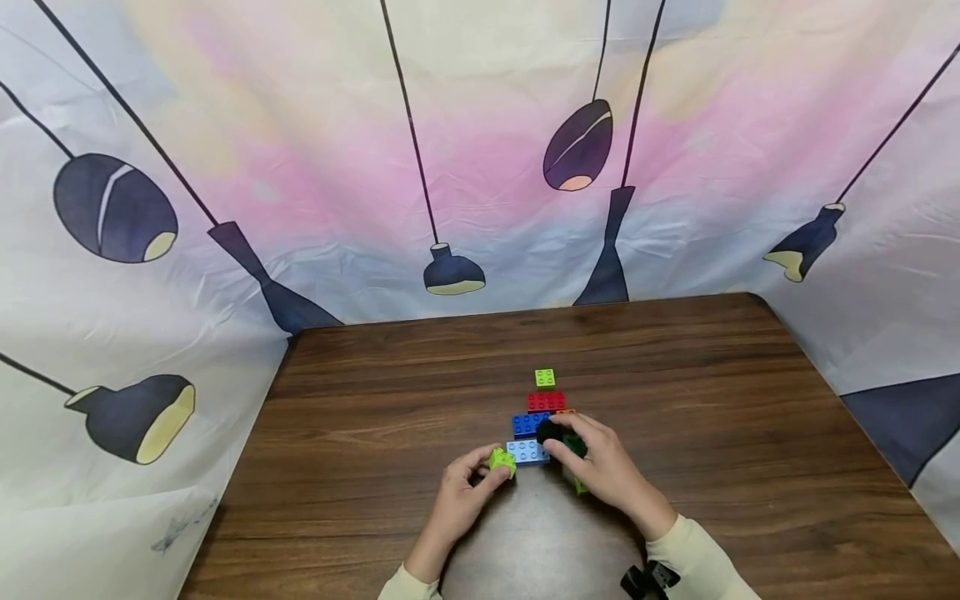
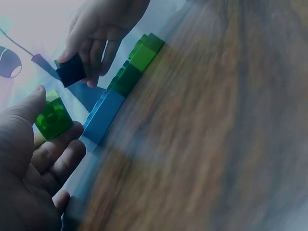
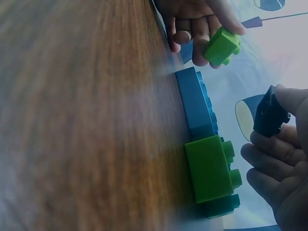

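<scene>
My left hand (image 1: 467,492) pinches a lime-green toy brick (image 1: 502,461) between thumb and fingers, just left of the light blue brick (image 1: 528,452). Between the thumb and fingers of my right hand (image 1: 600,458) is a black brick (image 1: 549,431), held above the laid-out bricks. In the right wrist view that black brick (image 3: 271,113) hangs apart from the bricks on the table. A dark green brick (image 2: 125,79) and a lime-green brick (image 3: 209,168) stand beside the light blue one, partly hidden by my right hand in the head view.
Behind the light blue brick lie a blue brick (image 1: 528,425), a red brick (image 1: 546,401) and a small lime-green brick (image 1: 544,377). An orange brick (image 1: 566,411) peeks out near my right fingers. The wooden table (image 1: 375,383) ends at a patterned cloth (image 1: 337,167).
</scene>
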`<state>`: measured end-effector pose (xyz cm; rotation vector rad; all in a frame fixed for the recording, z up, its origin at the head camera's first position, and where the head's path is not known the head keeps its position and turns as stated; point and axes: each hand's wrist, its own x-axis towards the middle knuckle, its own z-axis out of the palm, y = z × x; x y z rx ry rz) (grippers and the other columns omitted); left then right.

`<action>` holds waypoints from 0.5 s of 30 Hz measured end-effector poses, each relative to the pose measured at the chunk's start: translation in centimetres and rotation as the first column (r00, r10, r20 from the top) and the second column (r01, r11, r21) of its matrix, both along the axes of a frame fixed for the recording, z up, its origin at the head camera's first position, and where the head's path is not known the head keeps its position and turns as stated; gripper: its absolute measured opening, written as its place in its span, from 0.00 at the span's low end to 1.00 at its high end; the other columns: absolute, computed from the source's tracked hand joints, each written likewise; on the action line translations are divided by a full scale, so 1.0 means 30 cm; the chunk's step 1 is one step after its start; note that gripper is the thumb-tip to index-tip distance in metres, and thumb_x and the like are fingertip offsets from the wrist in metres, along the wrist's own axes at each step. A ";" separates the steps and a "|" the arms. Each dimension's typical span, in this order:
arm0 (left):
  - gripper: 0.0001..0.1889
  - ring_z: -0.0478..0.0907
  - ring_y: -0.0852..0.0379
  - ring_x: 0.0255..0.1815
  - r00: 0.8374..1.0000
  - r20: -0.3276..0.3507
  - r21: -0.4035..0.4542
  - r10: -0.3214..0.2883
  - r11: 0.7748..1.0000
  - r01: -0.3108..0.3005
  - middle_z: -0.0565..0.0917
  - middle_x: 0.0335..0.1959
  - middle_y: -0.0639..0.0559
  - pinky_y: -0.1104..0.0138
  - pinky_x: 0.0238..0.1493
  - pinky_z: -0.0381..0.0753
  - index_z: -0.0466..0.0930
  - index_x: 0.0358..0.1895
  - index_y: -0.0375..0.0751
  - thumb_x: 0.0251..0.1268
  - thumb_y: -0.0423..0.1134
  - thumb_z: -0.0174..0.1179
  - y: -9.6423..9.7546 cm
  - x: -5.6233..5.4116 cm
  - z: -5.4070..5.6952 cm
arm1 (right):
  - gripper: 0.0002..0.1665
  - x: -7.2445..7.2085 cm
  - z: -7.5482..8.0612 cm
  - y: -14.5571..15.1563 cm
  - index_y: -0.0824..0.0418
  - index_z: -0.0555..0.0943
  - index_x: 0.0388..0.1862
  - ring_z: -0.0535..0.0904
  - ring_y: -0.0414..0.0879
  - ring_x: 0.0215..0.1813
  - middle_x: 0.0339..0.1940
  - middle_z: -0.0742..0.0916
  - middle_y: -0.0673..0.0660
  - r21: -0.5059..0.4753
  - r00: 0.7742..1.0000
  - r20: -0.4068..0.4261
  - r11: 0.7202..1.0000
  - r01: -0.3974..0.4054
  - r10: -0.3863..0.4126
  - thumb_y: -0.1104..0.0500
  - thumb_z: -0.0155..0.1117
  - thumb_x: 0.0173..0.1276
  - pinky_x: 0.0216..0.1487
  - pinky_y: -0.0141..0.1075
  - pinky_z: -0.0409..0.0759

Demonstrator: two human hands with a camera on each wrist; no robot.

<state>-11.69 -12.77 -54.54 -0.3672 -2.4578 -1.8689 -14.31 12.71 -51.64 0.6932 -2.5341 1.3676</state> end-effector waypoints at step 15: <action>0.21 0.83 0.62 0.37 1.000 0.032 0.125 0.000 0.992 -0.004 0.91 0.38 0.46 0.71 0.33 0.80 0.80 0.59 0.27 0.67 0.32 0.72 0.035 0.001 0.001 | 0.18 -0.021 0.014 -0.055 0.60 0.81 0.61 0.84 0.48 0.54 0.53 0.88 0.53 -0.103 0.998 0.008 0.993 -0.060 0.061 0.57 0.69 0.77 0.54 0.52 0.84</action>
